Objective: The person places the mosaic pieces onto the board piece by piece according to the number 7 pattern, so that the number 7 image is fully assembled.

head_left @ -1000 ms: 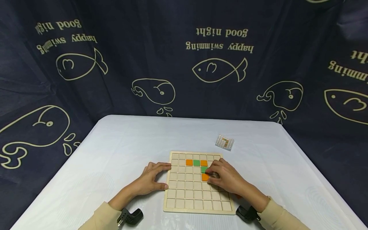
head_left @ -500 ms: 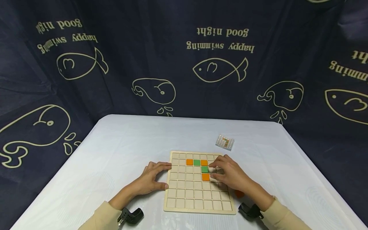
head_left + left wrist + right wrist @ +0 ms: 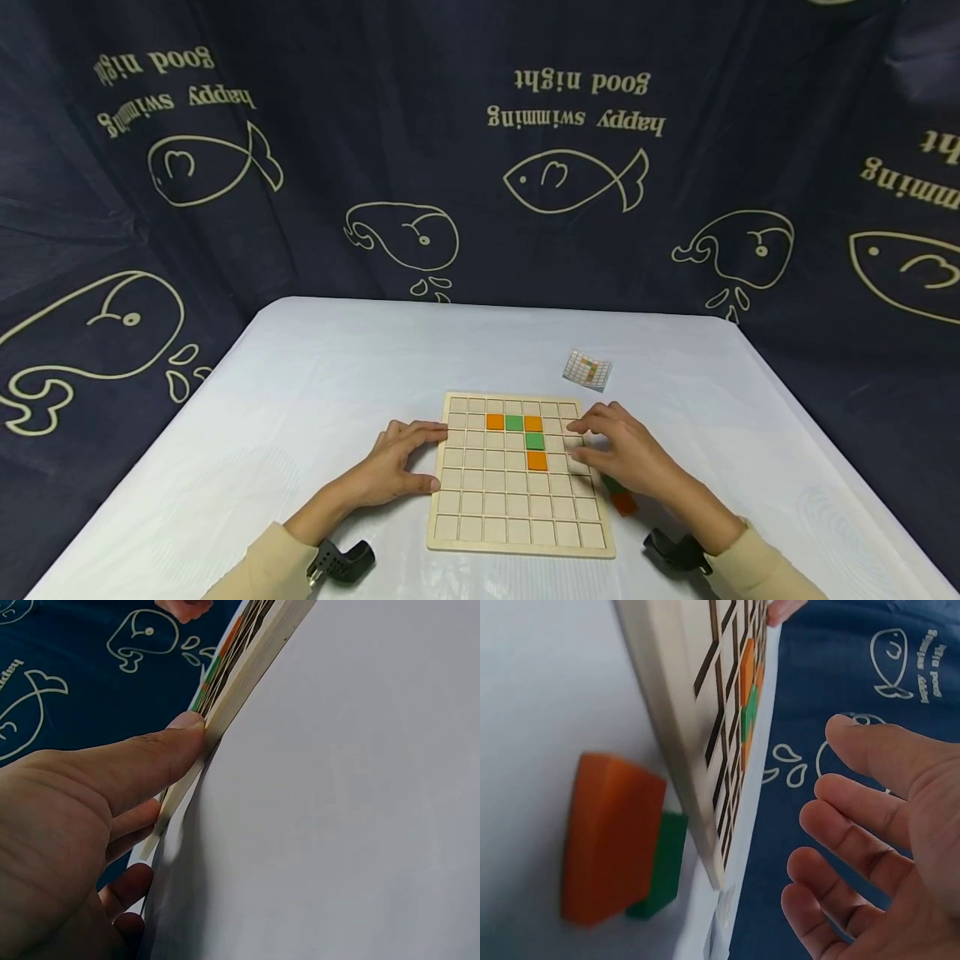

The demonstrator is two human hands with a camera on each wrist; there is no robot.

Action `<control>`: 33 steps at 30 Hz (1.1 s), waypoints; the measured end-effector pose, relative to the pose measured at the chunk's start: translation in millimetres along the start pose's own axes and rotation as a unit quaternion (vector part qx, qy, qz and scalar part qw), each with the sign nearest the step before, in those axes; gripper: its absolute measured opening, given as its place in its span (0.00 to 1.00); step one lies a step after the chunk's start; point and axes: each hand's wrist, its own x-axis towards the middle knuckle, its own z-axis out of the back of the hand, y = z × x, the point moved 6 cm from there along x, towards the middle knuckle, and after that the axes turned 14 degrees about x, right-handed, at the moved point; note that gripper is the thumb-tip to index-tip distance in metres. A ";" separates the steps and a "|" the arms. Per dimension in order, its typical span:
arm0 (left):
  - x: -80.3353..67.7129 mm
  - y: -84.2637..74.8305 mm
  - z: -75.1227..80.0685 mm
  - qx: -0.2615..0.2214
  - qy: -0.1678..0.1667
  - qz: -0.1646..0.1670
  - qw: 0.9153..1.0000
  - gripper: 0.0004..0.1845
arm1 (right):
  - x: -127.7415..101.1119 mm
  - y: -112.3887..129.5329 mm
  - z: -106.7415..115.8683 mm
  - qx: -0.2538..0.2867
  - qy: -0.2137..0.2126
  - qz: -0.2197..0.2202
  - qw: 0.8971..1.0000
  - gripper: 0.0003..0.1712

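Withdrawn rightward from the set tiles [image 3: 534, 442], my right hand [image 3: 628, 450] is empty, fingers parted; my left hand [image 3: 393, 467] touches the board [image 3: 517, 551] along its edge. Nearside of my right palm, the loose orange tile [image 3: 624, 503] seems light, rigid: pinch opposite edges.

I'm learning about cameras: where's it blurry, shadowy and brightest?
Right wrist: the nearby orange tile looks blurry. Left wrist: a grey shadow darkens the white table beside the left hand. Head: that white table looks brightest, against the dark curtain.
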 end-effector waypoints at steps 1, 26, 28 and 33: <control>-0.1 0.0 0.2 0.000 -0.001 0.000 1.000 0.36 | -1.3 -1.1 0.7 -0.001 -0.001 -0.001 1.000 0.16; -0.3 0.6 -1.0 -0.005 0.001 0.001 1.000 0.36 | -27.5 -20.1 9.9 0.000 0.018 -0.037 0.999 0.17; -0.1 0.2 -0.9 -0.004 0.001 0.000 1.000 0.36 | -29.7 -21.8 10.8 -0.004 0.022 -0.043 0.999 0.17; -0.2 0.5 -1.1 -0.003 0.001 0.000 1.000 0.37 | -35.7 -26.5 12.4 -0.012 0.032 -0.057 0.998 0.16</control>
